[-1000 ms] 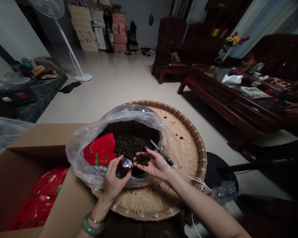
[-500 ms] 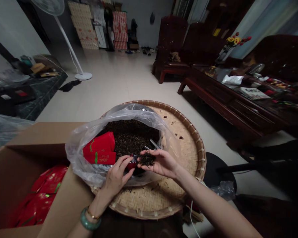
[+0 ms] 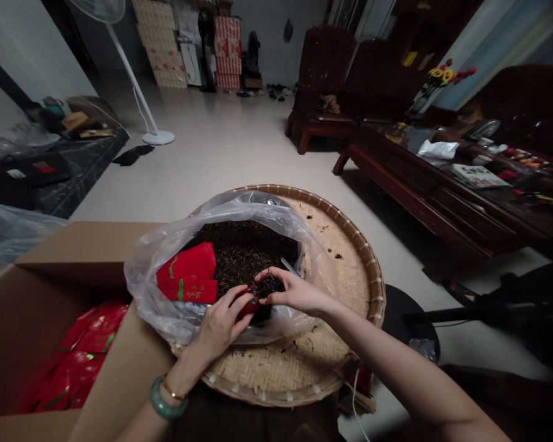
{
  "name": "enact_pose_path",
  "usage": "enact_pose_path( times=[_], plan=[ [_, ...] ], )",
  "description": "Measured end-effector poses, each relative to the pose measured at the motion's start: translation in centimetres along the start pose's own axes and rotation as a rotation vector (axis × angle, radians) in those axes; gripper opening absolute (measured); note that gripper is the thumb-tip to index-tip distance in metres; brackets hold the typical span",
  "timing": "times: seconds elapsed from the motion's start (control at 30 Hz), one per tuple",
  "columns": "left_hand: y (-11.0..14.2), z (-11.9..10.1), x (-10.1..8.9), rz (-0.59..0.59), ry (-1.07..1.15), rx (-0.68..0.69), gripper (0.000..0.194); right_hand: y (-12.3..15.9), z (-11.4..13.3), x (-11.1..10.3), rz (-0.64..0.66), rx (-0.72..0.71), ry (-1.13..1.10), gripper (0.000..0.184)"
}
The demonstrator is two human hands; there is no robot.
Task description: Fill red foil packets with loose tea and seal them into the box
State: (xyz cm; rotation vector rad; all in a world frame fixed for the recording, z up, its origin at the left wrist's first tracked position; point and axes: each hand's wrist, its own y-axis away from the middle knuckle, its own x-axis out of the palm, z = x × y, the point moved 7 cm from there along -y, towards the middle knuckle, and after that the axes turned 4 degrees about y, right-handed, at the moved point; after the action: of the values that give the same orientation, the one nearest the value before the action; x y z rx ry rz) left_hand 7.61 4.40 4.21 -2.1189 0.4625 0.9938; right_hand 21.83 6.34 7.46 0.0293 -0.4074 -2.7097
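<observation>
My left hand (image 3: 219, 322) is closed around a small red pouch (image 3: 249, 305), its foil-lined mouth turned toward the other hand. Cupped against that mouth, my right hand (image 3: 297, 293) holds a small heap of dark dried tea leaves (image 3: 268, 285). Both hands are over a clear plastic bag (image 3: 150, 264) with its top spread wide, full of loose tea (image 3: 239, 255). Flat red pouches (image 3: 188, 276) with green marks lie on the tea at the left. A slim metallic tool (image 3: 288, 266) shows behind my right hand; its lower part is hidden.
The bag rests on a round woven bamboo tray (image 3: 299, 374) with scattered leaf bits. At the left stands an open cardboard box (image 3: 124, 362) holding several red pouches (image 3: 85, 344). A white fan (image 3: 159, 137) and a dark wooden table (image 3: 415, 184) stand farther off.
My right hand lay palm up with the leaves, then turned inward and met the pouch's mouth. My left hand moved slightly right with the pouch. The metallic tool slipped from beside my right hand's view.
</observation>
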Motion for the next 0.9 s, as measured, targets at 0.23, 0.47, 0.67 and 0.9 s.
enact_pose_path(
  times=[0.23,0.47,0.67,0.9],
  plan=[
    [-1.1,-1.5,-1.9,-0.029,-0.067,0.231,0.021,-0.5,1.1,-0.1,-0.024,-0.072,0.479,0.035],
    [-1.8,-2.1,-3.9,-0.071,-0.117,0.56,0.014,-1.2,1.6,0.3,0.052,-0.058,0.574,0.035],
    [-3.0,-2.0,-3.7,0.089,-0.126,0.601,0.016,-1.3,1.5,0.7,0.122,-0.043,0.649,0.04],
    [-4.2,-1.7,-4.2,0.133,-0.15,0.532,0.017,-1.0,2.1,1.4,0.205,-0.053,0.753,0.042]
  ],
)
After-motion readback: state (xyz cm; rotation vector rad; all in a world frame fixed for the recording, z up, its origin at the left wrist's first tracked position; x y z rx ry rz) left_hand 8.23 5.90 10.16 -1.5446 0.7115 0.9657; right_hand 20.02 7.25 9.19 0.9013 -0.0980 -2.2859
